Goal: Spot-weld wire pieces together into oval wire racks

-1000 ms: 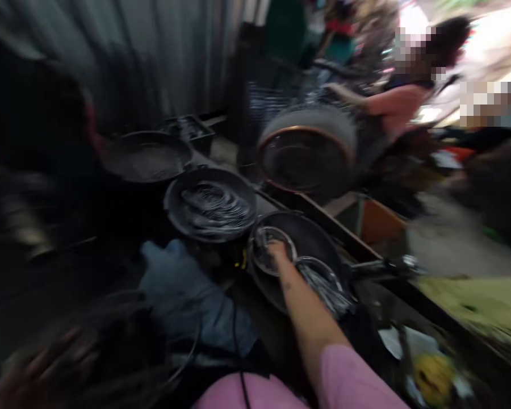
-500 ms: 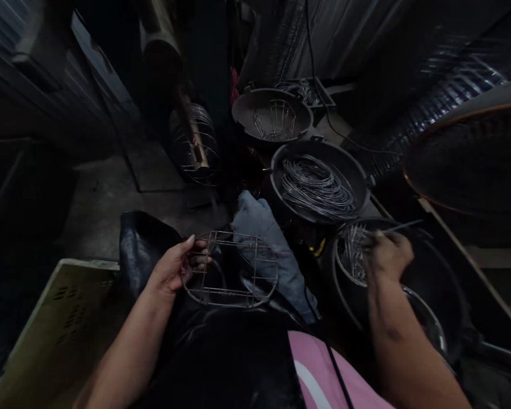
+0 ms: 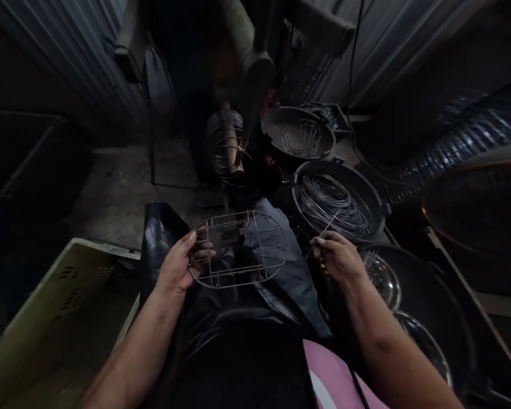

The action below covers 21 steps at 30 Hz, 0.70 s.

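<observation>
An oval wire frame (image 3: 238,281) with crossing rods is held above my lap by my left hand (image 3: 183,258), which grips its left end. Between the thumb and fingertips of my right hand (image 3: 339,255) is a short thin metal rod (image 3: 329,225), slanting up to the right. This hand is apart from the frame, to its right, in front of the pan of wire rings (image 3: 330,199). Beneath the frame lie a grey-blue cloth (image 3: 276,250) and a shiny black apron (image 3: 234,341).
A yellow plastic crate (image 3: 38,318) stands at my left. On the right, a metal bowl of short rods (image 3: 387,278) sits in a large dark pan (image 3: 447,318). Behind, another pan (image 3: 272,125) holds a wire basket (image 3: 302,139). A machine with a copper-coloured tip (image 3: 242,149) stands ahead.
My right hand has moved left and away from the bowl of rods, carrying a rod. My left hand still holds the wire frame, now raised slightly. The view has shifted left.
</observation>
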Each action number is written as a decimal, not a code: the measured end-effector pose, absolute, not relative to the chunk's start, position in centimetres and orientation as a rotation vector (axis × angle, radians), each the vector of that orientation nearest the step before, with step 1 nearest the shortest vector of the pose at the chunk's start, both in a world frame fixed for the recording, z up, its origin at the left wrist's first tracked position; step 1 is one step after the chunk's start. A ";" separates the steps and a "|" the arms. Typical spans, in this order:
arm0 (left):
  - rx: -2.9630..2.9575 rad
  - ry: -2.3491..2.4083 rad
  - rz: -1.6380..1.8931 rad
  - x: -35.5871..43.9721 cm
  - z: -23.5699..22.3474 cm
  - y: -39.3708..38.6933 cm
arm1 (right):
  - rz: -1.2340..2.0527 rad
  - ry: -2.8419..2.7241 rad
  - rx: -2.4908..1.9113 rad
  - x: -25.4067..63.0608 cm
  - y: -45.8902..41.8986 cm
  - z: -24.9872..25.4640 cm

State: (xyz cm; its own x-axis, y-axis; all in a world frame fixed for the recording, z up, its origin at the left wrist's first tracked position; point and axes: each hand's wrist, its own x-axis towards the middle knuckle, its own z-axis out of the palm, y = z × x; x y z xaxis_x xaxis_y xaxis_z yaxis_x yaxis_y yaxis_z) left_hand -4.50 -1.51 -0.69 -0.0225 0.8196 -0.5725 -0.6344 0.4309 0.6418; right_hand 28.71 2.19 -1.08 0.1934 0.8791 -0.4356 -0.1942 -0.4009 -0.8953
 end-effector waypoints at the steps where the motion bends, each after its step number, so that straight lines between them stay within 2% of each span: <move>1: 0.216 1.075 1.202 -4.7 -0.5 -1.4 | 1.459 -0.715 -1.503 28.2 2.2 -0.7; 8: 0.172 1.107 1.258 -4.3 0.3 -1.7 | 1.698 -0.809 -1.403 24.4 1.2 -0.6; 15: 0.165 1.126 1.288 -3.0 2.3 -1.5 | 2.220 -0.782 -1.253 20.4 0.7 0.3; 21: 0.255 1.130 1.331 -2.6 3.0 -1.0 | 2.351 -0.752 -0.922 17.0 3.5 0.7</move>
State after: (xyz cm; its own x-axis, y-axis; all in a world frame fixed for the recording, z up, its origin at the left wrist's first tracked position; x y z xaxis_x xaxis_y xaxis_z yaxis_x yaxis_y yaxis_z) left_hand -2.60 -0.96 3.02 -0.1680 0.8505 -0.4984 -0.6295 0.2965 0.7182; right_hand 16.96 3.46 0.69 -0.6451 0.6198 -0.4469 -0.2454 -0.7219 -0.6470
